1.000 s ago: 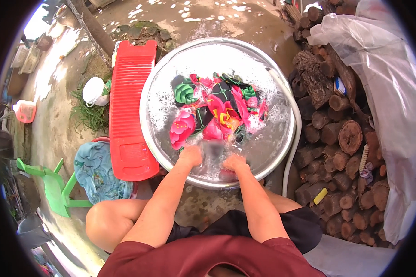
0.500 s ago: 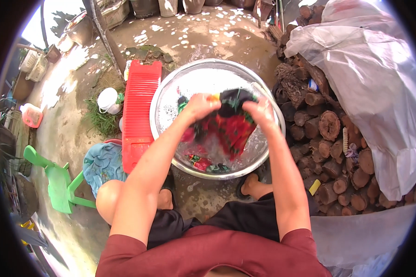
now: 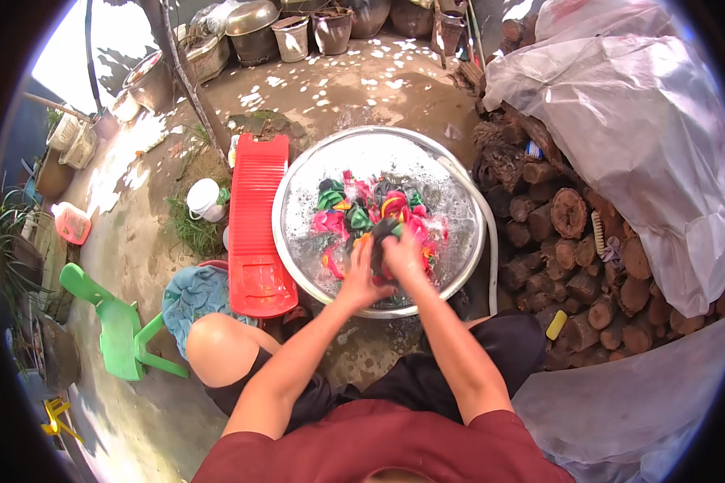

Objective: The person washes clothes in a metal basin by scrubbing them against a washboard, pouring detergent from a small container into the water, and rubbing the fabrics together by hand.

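Note:
A wide metal basin (image 3: 280, 225) of soapy water stands on the ground before me. Wet patterned cloth (image 3: 330, 221) in pink, red, green and black lies bunched in its middle. At the near side of the basin, my left hand (image 3: 362, 280) rests against the dark part of the cloth, fingers stretched and thumb apart. My right hand (image 3: 404, 259) is closed on the same dark bunch, close beside the left; its fingertips are partly hidden and a little blurred. Foam covers the water at the far side.
A red washboard (image 3: 258, 209) stands along the basin's left, beside a white bucket (image 3: 205, 198), blue cloth (image 3: 197, 299) and a green chair (image 3: 119, 330). A pale hose (image 3: 491, 249) hangs over the right rim. Stacked logs (image 3: 568, 213) under plastic sheeting (image 3: 620, 121) line the right.
My hands have come down and closer together, toward the near side of the basin. The cloth that was held up spread between them now lies bunched in the water. The view has shifted slightly.

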A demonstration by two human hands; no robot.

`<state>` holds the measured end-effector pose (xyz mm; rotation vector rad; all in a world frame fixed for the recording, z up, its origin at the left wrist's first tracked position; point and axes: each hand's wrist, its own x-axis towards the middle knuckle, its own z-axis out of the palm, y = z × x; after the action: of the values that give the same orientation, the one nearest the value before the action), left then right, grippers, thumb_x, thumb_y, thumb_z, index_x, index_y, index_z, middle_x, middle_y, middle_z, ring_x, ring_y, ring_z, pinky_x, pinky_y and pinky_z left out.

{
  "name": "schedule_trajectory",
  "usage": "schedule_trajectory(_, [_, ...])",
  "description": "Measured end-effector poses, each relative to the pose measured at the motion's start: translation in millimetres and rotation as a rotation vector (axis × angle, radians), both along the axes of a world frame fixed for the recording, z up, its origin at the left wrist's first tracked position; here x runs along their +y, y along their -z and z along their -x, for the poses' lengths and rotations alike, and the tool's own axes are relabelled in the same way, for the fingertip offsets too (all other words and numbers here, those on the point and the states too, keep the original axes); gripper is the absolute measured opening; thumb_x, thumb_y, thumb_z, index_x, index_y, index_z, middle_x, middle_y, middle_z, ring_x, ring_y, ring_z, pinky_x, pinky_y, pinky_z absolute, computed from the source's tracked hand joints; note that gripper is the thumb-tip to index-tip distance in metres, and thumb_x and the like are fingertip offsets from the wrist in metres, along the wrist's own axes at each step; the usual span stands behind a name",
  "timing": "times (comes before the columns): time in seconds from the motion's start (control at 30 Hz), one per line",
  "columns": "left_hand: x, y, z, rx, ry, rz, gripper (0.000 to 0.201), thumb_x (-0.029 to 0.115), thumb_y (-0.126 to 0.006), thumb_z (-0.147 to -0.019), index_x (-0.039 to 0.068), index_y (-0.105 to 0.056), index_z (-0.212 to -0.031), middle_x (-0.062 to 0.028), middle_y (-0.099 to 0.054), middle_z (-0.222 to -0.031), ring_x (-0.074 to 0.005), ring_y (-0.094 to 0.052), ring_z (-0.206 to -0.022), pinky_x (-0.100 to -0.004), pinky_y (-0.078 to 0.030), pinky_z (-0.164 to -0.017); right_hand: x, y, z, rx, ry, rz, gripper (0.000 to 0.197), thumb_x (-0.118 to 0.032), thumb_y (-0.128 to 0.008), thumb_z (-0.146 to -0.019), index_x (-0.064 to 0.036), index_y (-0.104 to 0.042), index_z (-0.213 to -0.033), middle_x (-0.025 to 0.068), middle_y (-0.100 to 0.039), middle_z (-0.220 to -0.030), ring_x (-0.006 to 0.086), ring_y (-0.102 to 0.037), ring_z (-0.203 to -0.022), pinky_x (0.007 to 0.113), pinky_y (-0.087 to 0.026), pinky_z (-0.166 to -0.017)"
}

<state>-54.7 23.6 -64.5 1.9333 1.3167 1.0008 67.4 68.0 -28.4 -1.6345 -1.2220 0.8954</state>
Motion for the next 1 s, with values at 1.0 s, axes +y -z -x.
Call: schedule_trajectory(1.0, [39.4,41.8,63.6,0.367,-0.997,0.156,0.05,0.029,-0.066,-0.078,0.0,-0.049,-0.114,-0.0193,-0.051,-0.116,-0.0384,-0.051,-0.106,-0.0421,-0.042,-0.09,-39.4,28.5,35.1,0.052,-0.157,-0.138,0.052,-0.017,-0.068,-0.072,0.0015,-0.048,-0.117,0.0244,-0.056,-0.109,0.0396,-0.054,-0.104,0.041,-0.043,-0.09])
